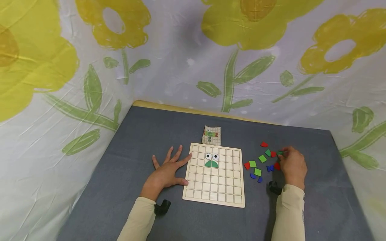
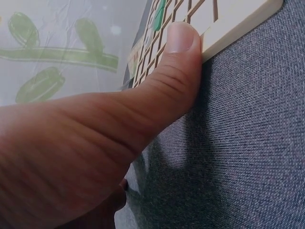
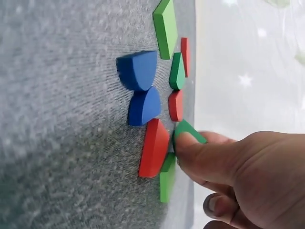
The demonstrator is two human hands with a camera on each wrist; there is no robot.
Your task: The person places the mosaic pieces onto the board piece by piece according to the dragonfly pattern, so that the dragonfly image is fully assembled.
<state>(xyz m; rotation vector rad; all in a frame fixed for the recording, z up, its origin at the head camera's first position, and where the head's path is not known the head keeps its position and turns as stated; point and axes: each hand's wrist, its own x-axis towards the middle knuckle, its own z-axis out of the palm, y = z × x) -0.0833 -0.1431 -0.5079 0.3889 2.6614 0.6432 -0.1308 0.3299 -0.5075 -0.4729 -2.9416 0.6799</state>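
A pale wooden grid board (image 1: 214, 180) lies on the dark cloth. Two round eye pieces (image 1: 208, 156) sit in its upper cells, with two green quarter-round pieces (image 1: 214, 164) right below them. My left hand (image 1: 165, 174) rests at the board's left edge, fingers spread; in the left wrist view the thumb (image 2: 178, 52) presses the rim. Over at the loose pieces, my right hand (image 1: 293, 166) pinches a dark green piece (image 3: 189, 130) between thumb and fingers. A red piece (image 3: 155, 149) and two blue pieces (image 3: 145, 106) lie close by on the cloth.
A small picture card (image 1: 211, 136) with a coloured grid figure stands behind the board's top edge. Several red, blue and light green pieces (image 1: 252, 164) are scattered right of the board. Flower-printed fabric (image 1: 181, 67) hangs behind the table (image 1: 156, 127).
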